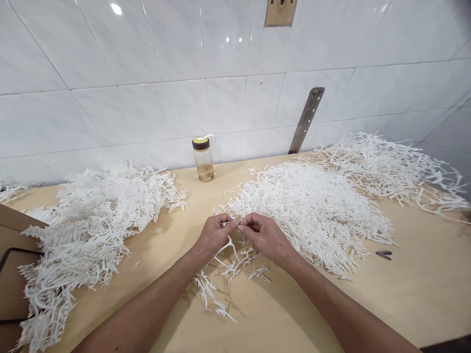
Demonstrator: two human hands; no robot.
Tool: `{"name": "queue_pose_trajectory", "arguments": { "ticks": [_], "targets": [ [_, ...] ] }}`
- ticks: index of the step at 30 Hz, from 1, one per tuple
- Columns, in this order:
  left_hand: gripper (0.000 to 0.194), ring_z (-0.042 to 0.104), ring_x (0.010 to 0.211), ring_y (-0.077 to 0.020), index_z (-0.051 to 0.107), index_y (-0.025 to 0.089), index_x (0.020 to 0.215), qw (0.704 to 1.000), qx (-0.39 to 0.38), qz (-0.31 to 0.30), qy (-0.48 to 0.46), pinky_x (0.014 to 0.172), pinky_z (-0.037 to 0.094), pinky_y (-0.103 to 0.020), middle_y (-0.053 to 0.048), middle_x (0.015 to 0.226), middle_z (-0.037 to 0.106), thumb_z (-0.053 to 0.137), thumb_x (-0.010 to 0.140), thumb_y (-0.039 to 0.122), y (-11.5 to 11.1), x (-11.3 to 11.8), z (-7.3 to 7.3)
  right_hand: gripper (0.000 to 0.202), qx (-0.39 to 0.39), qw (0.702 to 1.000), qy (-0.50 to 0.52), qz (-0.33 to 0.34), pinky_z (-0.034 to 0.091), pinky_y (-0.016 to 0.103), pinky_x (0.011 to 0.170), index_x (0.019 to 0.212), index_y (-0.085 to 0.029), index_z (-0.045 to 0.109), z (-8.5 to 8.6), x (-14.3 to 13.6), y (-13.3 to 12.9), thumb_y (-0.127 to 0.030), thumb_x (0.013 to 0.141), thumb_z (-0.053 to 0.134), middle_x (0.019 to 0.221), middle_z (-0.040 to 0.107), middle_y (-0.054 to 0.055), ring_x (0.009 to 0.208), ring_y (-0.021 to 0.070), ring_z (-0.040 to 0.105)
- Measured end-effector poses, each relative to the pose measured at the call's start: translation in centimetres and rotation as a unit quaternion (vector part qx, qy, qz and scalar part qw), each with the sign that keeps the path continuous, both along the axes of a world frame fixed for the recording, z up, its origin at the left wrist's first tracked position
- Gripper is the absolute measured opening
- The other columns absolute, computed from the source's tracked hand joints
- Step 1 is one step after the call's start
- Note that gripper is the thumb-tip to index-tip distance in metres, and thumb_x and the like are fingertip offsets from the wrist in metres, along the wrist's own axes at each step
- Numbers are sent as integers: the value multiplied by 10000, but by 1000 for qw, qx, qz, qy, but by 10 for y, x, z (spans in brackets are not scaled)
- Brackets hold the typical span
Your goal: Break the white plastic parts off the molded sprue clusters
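My left hand (pixel 216 234) pinches a white branched plastic-looking sprig (pixel 209 290), whose forked twigs hang down below it over the table. Close beside it, my right hand (pixel 265 236) has thumb and fingertips pressed together, nearly touching the left fingertips. Whatever lies between the right fingers is too small to make out. A few cut-looking white bits (pixel 259 273) lie on the table just below the right hand. Directly behind the hands spreads a heap of small white twig pieces (pixel 305 206).
A larger pile of white sprigs (pixel 106 211) covers the left side, near a brown box (pixel 13 235). More long branches (pixel 390 166) lie at the back right. A capped bottle (pixel 203 161) and a metal strip (pixel 307 120) stand by the tiled wall. Small dark tweezer-like pieces (pixel 383 255) lie right.
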State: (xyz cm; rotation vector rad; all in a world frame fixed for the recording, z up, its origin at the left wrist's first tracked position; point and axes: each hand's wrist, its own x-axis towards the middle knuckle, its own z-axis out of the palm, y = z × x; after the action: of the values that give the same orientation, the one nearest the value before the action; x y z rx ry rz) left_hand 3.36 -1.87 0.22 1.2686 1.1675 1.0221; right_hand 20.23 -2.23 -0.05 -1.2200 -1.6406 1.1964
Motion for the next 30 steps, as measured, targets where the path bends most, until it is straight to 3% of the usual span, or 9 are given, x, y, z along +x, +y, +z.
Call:
{"name": "queue_pose_trajectory", "arguments": {
  "ticks": [5,15,20,25,27,30],
  "targets": [
    [424,294,458,-69,512,173,608,998,-1,33,44,463,219,-229,74,496,346,694,722,539,0,0,-3,92,121,990,-71,-31,457,282,621,775,-186,648,0,-6,-2,-249,821,599,762,658,24,690,154,576],
    [404,324,473,-84,493,185,604,998,13,28,58,484,261,-231,73,486,368,667,728,528,1,1,-1,129,102,992,-50,49,369,251,559,766,-187,561,1,-1,-1,-257,872,539,700,545,-16,622,119,465],
    [314,371,536,-104,514,179,569,992,50,40,106,535,299,-245,50,527,418,620,733,424,1,3,-8,113,113,987,-86,75,343,244,536,774,-193,531,-1,4,-3,-229,881,522,690,513,-22,606,117,433],
    [258,435,587,-126,538,178,593,981,87,96,145,573,337,-251,27,574,496,594,750,373,3,0,-10,116,105,977,-68,173,342,235,529,762,-196,516,13,-8,-19,-206,875,538,663,500,-35,582,104,427],
    [309,422,571,-119,533,177,602,988,78,82,109,556,333,-245,33,565,481,619,758,429,3,-3,-6,135,107,980,-50,160,361,233,526,761,-194,532,18,-10,-22,-236,890,542,677,513,-27,595,106,450],
    [394,341,501,-92,516,179,608,997,47,45,44,504,281,-235,61,510,392,655,756,518,3,-8,1,181,59,995,5,75,390,235,458,822,-198,543,20,-3,-15,-349,921,538,652,516,-34,494,96,455]
  ]
}}
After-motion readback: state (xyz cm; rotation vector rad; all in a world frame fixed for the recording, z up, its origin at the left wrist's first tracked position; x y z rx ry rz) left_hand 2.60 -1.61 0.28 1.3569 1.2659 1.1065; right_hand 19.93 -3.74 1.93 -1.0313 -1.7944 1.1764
